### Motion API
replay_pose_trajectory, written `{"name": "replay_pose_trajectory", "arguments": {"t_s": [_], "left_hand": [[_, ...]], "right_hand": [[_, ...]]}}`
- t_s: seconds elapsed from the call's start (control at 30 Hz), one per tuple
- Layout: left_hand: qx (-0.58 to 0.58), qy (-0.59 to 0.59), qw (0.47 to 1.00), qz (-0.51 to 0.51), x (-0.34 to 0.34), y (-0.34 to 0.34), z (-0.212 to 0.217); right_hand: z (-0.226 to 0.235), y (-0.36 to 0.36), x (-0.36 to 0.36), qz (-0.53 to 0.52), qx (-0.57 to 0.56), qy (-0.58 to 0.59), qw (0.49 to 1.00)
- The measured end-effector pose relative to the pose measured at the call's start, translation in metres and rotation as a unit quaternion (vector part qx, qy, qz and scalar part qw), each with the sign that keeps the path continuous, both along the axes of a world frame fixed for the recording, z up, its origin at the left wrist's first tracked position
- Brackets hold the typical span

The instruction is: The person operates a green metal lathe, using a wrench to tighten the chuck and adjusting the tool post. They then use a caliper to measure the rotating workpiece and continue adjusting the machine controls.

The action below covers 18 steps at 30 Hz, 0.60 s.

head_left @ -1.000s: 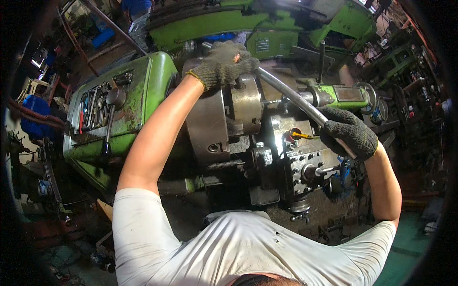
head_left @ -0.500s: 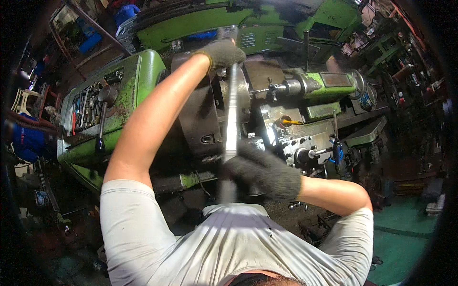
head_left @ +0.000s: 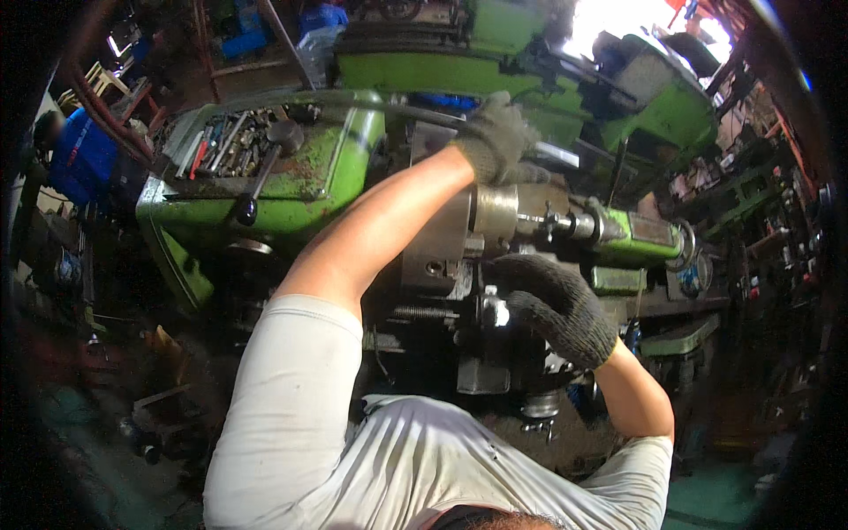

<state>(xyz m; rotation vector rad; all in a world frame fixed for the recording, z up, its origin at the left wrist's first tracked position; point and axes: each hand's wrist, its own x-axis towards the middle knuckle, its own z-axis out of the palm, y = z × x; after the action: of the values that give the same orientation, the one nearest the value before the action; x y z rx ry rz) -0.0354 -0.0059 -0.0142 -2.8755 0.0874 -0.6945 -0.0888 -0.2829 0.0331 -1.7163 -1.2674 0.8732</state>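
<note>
My left hand (head_left: 499, 143), in a dark grey knit glove, is beyond the lathe chuck (head_left: 435, 234). Its fingers are closed around a long, narrow metal bar (head_left: 558, 155), partly blurred, that lies crosswise behind the hand. The glove hides the grip itself. A round metal workpiece (head_left: 496, 212) sits at the chuck, with a drill bit (head_left: 530, 218) from the tailstock (head_left: 640, 231) facing it. My right hand (head_left: 565, 309), gloved alike, hovers near the tool post (head_left: 495, 309). Its fingers and thumb are apart, with nothing visible between them.
The green headstock (head_left: 331, 181) at left carries a tray of hand tools (head_left: 234, 146) and a lever with a black knob (head_left: 247, 210). Another green machine (head_left: 415, 75) stands behind. The carriage handwheel (head_left: 541, 406) juts toward me.
The long bar, upright between both hands before, has swung crosswise beyond the chuck with my left hand. My right hand has let go of it and moved right. The view has shifted too.
</note>
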Motion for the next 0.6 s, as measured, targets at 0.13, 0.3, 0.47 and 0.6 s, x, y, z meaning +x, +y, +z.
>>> {"name": "replay_pose_trajectory", "arguments": {"t_s": [0.13, 0.3, 0.47, 0.6], "left_hand": [[-0.169, 0.1, 0.98, -0.037, 0.036, 0.029, -0.023], [-0.248, 0.046, 0.962, -0.1, 0.012, -0.002, -0.01], [-0.199, 0.132, 0.965, 0.109, 0.024, -0.01, -0.024], [-0.09, 0.168, 0.947, 0.258, 0.039, -0.046, -0.015]], "right_hand": [[0.032, -0.001, 0.014, -0.048, 0.083, 0.003, 0.995], [0.043, 0.004, 0.07, -0.107, 0.123, -0.129, 0.978], [0.05, 0.05, 0.118, -0.053, 0.043, -0.568, 0.82], [0.029, 0.102, 0.19, 0.025, 0.006, -0.652, 0.757]]}}
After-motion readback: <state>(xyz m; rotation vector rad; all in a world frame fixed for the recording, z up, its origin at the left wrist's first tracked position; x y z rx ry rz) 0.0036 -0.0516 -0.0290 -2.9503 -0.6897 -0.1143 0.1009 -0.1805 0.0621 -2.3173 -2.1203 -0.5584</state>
